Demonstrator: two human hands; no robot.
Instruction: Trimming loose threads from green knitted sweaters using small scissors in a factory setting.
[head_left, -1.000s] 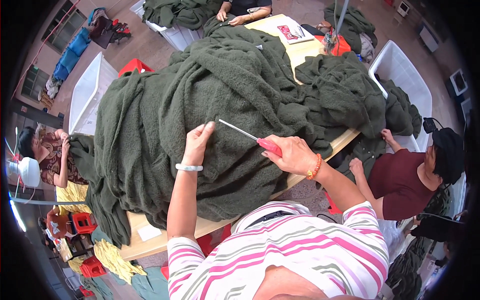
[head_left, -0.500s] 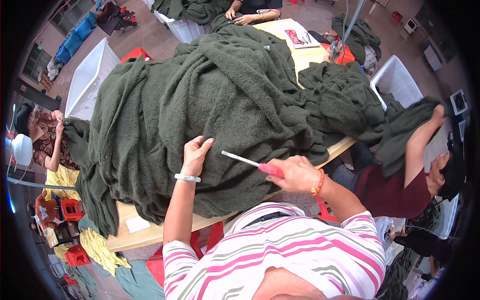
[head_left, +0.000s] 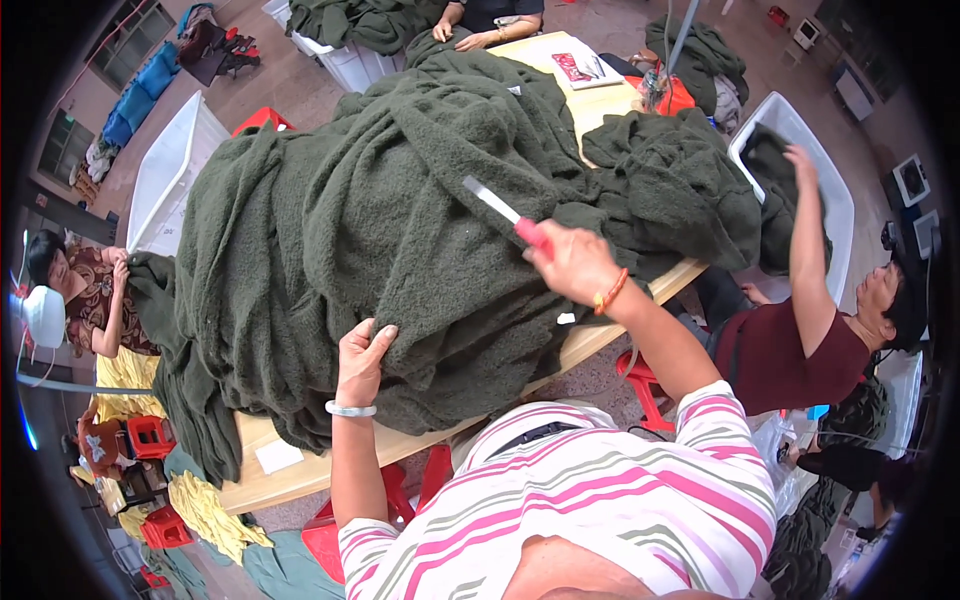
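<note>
A big heap of dark green fleecy fabric (head_left: 300, 270) covers most of the table in front of me. My left hand (head_left: 364, 358) pinches a fold of it near the heap's front edge, thumb and fingers closed on the cloth. Over the right side of the heap, my right hand (head_left: 572, 262) is wrapped round the pink handle of a slim tool (head_left: 497, 204). Its flat, pale metal blade points up and left above the fabric; whether the tip touches the cloth I cannot tell. A small white label (head_left: 566, 319) shows on the fabric below my right hand.
A white card (head_left: 278, 457) lies on the wooden table's (head_left: 245, 493) front left. At the right, a co-worker (head_left: 785, 340) reaches into a white bin (head_left: 845, 215); others work at the left and far side. Red stools (head_left: 652, 392) stand by the table, and another white bin (head_left: 175, 165) is back left.
My right hand has moved up and away with the tool. My left hand has slid down and slightly left. The co-worker on the right has lowered green fabric into the white bin.
</note>
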